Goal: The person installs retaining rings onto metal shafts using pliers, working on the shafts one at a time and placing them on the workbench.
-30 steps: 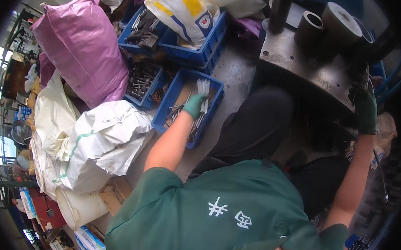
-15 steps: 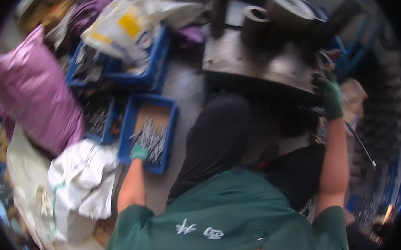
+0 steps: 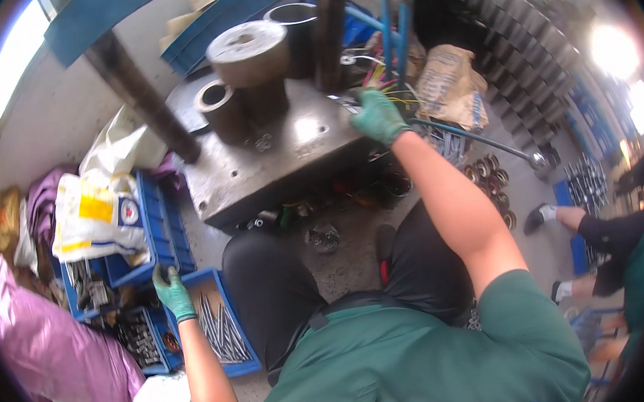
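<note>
The right hand [image 3: 380,117], gloved in green, is at the corner of the metal tabletop [image 3: 263,166], its fingers bent beside some slim shiny pieces [image 3: 345,104]; whether it pinches them cannot be told. The left hand [image 3: 172,295] is at the near-left corner of a blue bin [image 3: 242,368], fingers seeming parted, though a grip on the rim cannot be made out. Loose metal rods [image 3: 223,331] lie inside that bin, just beside the person's left leg. A careless tug on the bin might jostle the rods; a loose hold at the tabletop's edge could let a piece drop. Farther out, thin wires [image 3: 385,84] near the right hand could snag the glove, and a hollow cylinder [image 3: 219,115] stands on the tabletop.
</note>
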Action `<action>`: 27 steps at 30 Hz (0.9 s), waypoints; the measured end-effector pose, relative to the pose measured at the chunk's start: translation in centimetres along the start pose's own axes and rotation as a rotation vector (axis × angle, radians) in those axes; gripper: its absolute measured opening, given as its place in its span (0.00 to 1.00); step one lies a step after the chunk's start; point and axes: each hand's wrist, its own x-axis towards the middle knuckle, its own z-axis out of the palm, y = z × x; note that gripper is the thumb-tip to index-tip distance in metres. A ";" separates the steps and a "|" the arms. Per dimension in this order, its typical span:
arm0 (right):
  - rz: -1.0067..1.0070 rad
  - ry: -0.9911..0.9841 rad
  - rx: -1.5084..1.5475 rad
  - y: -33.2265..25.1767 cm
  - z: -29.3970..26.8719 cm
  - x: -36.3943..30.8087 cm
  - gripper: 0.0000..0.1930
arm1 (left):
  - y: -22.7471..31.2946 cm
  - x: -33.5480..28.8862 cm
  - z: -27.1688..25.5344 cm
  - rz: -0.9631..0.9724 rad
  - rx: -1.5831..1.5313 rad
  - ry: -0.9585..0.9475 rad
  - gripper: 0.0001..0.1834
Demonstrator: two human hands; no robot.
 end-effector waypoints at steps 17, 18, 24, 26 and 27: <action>-0.158 -0.256 0.061 7.7 -5.8 -11.7 0.24 | 33.5 -4.4 24.3 0.790 -0.292 -0.566 0.23; -0.075 -0.248 0.053 11.1 -5.3 -13.4 0.24 | 32.9 -4.0 24.7 0.862 -0.216 -0.525 0.23; 0.644 -0.040 0.169 31.3 0.6 -20.7 0.17 | 30.9 -3.7 26.7 0.885 -0.104 -0.462 0.23; 0.890 0.062 0.338 35.5 3.3 -19.6 0.14 | 30.7 -3.8 26.8 0.801 -0.137 -0.473 0.23; 0.991 0.111 0.385 36.0 4.7 -18.1 0.12 | 30.4 -3.5 26.2 0.722 -0.175 -0.473 0.23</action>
